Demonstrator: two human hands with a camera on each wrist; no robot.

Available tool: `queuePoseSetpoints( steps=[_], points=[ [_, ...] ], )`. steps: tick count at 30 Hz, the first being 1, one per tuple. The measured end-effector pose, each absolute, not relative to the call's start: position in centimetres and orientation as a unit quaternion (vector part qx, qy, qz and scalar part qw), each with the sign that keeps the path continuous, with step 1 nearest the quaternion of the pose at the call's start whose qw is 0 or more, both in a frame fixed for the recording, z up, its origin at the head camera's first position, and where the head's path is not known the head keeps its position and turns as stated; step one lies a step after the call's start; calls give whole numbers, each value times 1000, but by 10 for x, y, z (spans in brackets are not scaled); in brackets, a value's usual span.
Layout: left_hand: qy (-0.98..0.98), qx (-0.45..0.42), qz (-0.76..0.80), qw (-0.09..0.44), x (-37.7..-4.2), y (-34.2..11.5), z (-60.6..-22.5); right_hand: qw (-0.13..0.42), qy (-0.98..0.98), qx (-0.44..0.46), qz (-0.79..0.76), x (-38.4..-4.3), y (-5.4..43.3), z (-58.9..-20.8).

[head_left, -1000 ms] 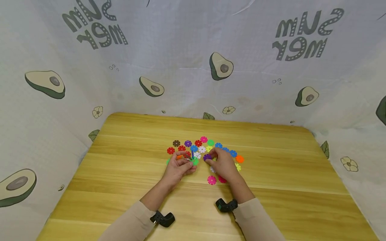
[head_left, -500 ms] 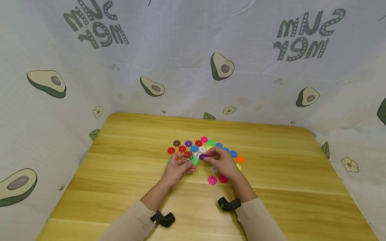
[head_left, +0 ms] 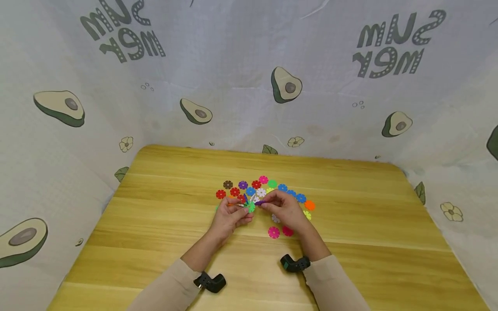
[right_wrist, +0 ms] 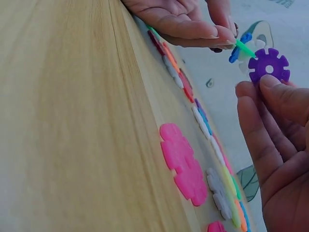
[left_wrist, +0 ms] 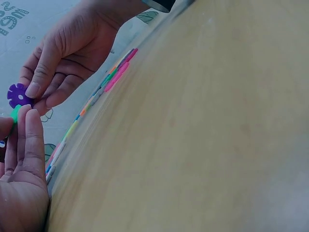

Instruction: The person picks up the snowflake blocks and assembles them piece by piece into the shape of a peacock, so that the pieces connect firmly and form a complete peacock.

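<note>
Between thumb and fingers my left hand [head_left: 230, 216] holds a green notched plastic disc [head_left: 251, 207]. Joined around it, in the right wrist view, are a blue disc [right_wrist: 233, 58] and a white disc [right_wrist: 244, 66]; the rest of the cluster is partly hidden by my fingers. My right hand [head_left: 288, 211] pinches a purple notched disc [right_wrist: 277, 63] with a hole in its middle. The purple disc's edge meets the green disc's edge, roughly crosswise. Whether their slots are engaged, I cannot tell. Both hands are raised above the table [head_left: 350, 207].
Loose discs of many colours lie flat behind and between the hands, among them a brown disc [head_left: 228, 185] and an orange disc [head_left: 309, 205]. A pink disc [head_left: 274, 232] lies nearer the front. A patterned cloth [head_left: 241, 103] hangs behind the table.
My right hand has brought the purple disc leftward to the green one and turned it from face-on to edge-on in the head view. My left hand stays nearly still, its cluster turned slightly.
</note>
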State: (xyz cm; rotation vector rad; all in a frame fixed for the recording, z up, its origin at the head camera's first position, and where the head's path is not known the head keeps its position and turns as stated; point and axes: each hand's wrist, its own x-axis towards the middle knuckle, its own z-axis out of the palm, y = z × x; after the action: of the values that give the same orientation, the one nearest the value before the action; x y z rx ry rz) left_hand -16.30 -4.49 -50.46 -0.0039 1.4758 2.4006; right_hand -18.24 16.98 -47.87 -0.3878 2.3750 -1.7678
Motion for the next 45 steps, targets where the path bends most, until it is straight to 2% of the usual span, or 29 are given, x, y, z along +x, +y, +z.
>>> queuePoseSetpoints(
  steps=[13, 25, 29, 45],
  points=[
    [525, 13, 836, 159, -163, -45, -503, 58, 809, -135, -569, -180, 166, -479],
    [553, -6, 822, 138, -162, -42, -503, -32, 847, -180, -499, -178, 159, -479],
    [554, -15, 822, 130, -161, -41, -503, -43, 850, -180, -493, -178, 157, -480],
    [534, -28, 835, 132, -162, -40, -502, 92, 916, -98, -378, -187, 194, -466]
  ],
)
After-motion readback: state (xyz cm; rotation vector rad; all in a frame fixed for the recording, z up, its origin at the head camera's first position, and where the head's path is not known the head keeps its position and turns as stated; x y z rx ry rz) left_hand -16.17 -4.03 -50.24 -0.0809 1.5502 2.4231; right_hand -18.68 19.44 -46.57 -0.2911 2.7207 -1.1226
